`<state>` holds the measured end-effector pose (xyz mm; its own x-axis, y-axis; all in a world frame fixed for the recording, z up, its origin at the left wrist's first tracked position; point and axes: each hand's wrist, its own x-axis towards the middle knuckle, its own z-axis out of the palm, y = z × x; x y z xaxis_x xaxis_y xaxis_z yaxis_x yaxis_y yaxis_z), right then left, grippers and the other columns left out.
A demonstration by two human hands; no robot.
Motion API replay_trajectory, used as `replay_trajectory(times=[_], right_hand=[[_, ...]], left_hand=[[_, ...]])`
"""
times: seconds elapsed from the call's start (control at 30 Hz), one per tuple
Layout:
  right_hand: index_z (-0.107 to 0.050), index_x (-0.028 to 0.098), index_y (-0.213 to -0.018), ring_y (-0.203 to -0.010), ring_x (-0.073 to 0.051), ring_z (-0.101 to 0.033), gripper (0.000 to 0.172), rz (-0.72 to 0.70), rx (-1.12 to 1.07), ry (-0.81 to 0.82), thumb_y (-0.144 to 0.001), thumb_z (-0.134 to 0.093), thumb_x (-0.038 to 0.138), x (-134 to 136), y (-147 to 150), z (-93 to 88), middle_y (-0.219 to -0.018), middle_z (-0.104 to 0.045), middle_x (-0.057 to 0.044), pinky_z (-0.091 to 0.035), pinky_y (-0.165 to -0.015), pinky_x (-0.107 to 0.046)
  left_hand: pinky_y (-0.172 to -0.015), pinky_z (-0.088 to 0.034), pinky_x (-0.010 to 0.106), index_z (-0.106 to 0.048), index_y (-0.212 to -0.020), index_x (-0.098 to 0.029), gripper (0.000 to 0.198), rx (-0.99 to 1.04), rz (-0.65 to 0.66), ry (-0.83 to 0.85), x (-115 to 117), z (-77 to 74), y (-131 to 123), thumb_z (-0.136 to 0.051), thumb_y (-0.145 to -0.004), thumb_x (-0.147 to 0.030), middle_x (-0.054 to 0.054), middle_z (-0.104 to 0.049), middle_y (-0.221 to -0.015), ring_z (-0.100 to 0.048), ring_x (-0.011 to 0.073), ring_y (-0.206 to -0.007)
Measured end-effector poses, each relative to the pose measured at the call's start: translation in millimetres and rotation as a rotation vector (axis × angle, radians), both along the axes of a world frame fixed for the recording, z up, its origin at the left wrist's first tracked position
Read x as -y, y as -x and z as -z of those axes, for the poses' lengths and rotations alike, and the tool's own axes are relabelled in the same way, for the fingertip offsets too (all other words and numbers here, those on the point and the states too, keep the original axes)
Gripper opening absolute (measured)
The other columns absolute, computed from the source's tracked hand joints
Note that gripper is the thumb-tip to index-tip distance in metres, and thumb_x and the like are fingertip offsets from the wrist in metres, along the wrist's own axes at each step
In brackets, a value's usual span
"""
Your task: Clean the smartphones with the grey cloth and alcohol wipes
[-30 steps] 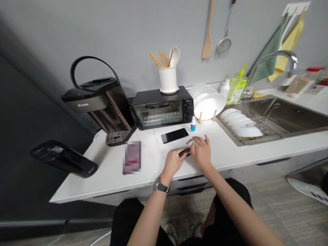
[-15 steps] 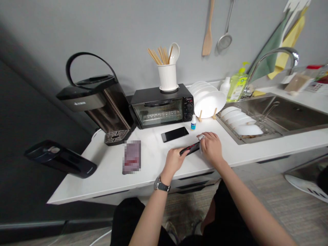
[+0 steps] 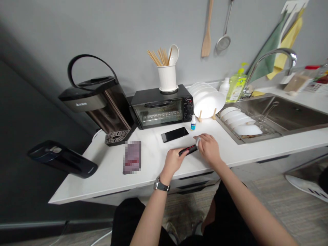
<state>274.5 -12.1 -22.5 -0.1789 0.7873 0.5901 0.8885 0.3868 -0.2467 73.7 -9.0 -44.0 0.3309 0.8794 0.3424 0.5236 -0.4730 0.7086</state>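
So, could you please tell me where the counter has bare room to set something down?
Bare patches lie between the flask and the pixelated item, between that item and the left hand, and between the right hand and the sink. The back is crowded: dispenser, oven and plates stand side by side, the bottle in front.

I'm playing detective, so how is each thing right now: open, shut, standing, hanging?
Left hand: gripping black-and-red object
Right hand: holding white thing at its end
Phone: flat, screen dark
Small bottle: upright
Toaster oven: shut
Plates: standing in rack
Bowls: tilted in sink
Tap: no water showing
Chopsticks: standing in holder
Spatula: hanging
Strainer: hanging
Towels: hanging
Soap bottle: upright
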Motion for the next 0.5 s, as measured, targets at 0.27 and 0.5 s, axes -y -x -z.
replay_trajectory(times=[0.27,0.5], right_hand=[[-0.072,0.016,-0.122,-0.122,-0.025,-0.063,0.033,-0.186,-0.031,0.000,-0.096,-0.051,0.015,18.0,75.8,-4.0,-0.116,-0.077,-0.009,-0.031,-0.118,-0.048],[-0.071,0.017,-0.125,-0.105,-0.025,-0.065,0.033,-0.141,0.054,0.018,-0.099,-0.051,0.019,10.6,49.0,-2.2,-0.108,-0.078,-0.008,-0.043,-0.097,-0.040]], left_hand=[[-0.073,-0.052,0.029,-0.074,-0.080,-0.015,0.016,-0.042,-0.089,0.012,-6.3,14.0,2.6,-0.061,-0.087,-0.008,0.009,-0.077,-0.081,-0.070,0.0210,-0.075],[-0.068,-0.049,0.027,-0.076,-0.080,-0.015,0.019,-0.053,-0.052,0.027,-5.3,9.8,4.4,-0.061,-0.090,-0.013,0.007,-0.077,-0.077,-0.070,0.0204,-0.073]])
